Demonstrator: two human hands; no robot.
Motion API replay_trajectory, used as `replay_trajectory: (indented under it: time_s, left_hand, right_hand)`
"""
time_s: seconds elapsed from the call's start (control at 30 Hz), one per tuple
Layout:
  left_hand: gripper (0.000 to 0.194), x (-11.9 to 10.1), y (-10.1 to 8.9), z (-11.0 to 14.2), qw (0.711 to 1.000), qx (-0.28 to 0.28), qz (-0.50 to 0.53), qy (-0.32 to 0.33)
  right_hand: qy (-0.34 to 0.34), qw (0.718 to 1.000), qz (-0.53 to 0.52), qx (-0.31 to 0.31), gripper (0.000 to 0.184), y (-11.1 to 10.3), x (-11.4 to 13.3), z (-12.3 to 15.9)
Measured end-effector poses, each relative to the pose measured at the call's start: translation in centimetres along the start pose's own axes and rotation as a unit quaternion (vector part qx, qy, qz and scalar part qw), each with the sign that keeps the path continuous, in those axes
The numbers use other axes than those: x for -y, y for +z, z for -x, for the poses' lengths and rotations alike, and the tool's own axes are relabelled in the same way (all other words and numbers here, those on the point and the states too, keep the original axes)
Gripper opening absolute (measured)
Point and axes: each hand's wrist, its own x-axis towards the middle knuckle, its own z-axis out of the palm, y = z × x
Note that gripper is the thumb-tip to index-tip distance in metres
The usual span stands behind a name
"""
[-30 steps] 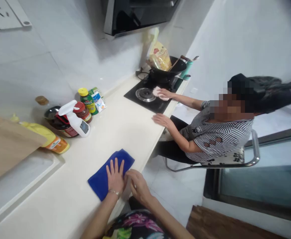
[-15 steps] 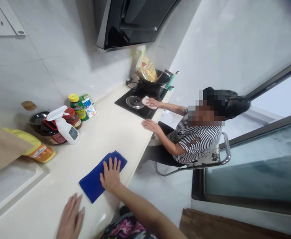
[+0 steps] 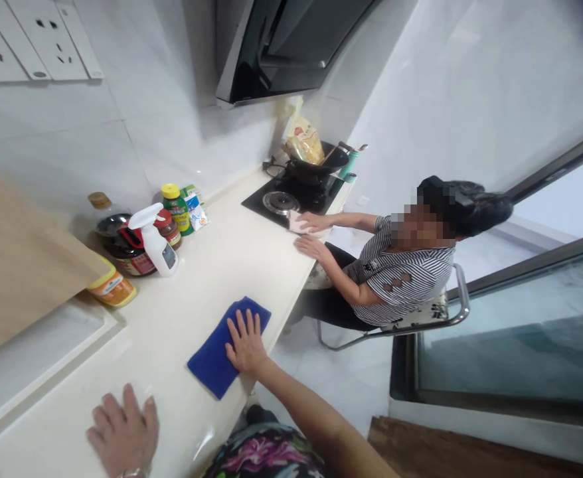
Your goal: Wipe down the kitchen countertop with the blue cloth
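Note:
A folded blue cloth [image 3: 212, 362] lies flat on the cream countertop [image 3: 172, 332], close to its front edge. My right hand [image 3: 246, 345] rests palm down on the cloth with its fingers spread. To the left of the cloth, my left hand [image 3: 126, 428] is over the counter, fingers apart and holding nothing. A white spray bottle [image 3: 158, 242] stands toward the wall, beyond both hands, beside a dark sauce bottle [image 3: 135, 255] and a red-lidded jar [image 3: 168, 230].
A seated person [image 3: 401, 272] presses a pale cloth [image 3: 299, 224] at the edge of the black cooktop [image 3: 266, 199]. A wok [image 3: 316, 169] sits there below a range hood [image 3: 281, 53]. A wooden board [image 3: 27, 252] juts in at left, near a green bottle [image 3: 176, 209].
The view has swung left. My left hand has moved away from the blue cloth and spread its fingers. The other person's pale cloth has come nearer the cooktop's front edge.

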Motion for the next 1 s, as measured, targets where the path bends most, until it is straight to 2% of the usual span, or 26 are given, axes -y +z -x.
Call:
replay_trajectory:
  time_s: [0.17, 0.23, 0.33, 0.4, 0.5, 0.6, 0.77, 1.0]
  left_hand:
    - [0.077, 0.2, 0.3, -0.2, 1.0, -0.01, 0.008, 0.018]
    - [0.075, 0.3, 0.6, -0.1, 0.999, -0.024, 0.005, 0.023]
    - [0.068, 0.8, 1.0, 0.3, 1.0, -0.016, -0.014, 0.022]
    - [0.065, 1.1, 1.3, 0.5, 1.0, -0.006, -0.025, 0.017]
    - [0.064, 1.5, 1.7, 0.6, 0.999, -0.019, -0.031, -0.005]
    - [0.064, 1.7, 2.0, 0.8, 0.999, -0.011, -0.038, -0.012]
    - [0.065, 1.9, 2.1, 1.1, 0.998, -0.007, -0.054, -0.021]
    - [0.073, 1.6, 1.5, 1.2, 0.997, 0.016, -0.079, -0.021]
  right_hand:
    - [-0.023, 1.0, 0.013, -0.002, 0.076, 0.2, -1.4, 4.5]
    - [-0.028, 0.999, 0.021, 0.001, 0.076, 0.3, -2.3, 4.8]
    - [-0.019, 0.999, 0.047, -0.005, 0.074, 0.6, -4.6, 3.0]
    - [-0.013, 0.997, 0.072, -0.011, 0.072, 0.9, -6.4, 0.8]
    - [-0.018, 0.994, 0.111, -0.011, 0.068, 1.4, -9.0, -3.5]
    - [-0.018, 0.99, 0.136, -0.012, 0.066, 1.7, -10.5, -8.2]
    - [-0.015, 0.99, 0.14, -0.005, 0.067, 2.4, -10.9, -17.0]
    - [-0.015, 0.991, 0.131, 0.008, 0.069, 4.1, -9.8, -28.3]
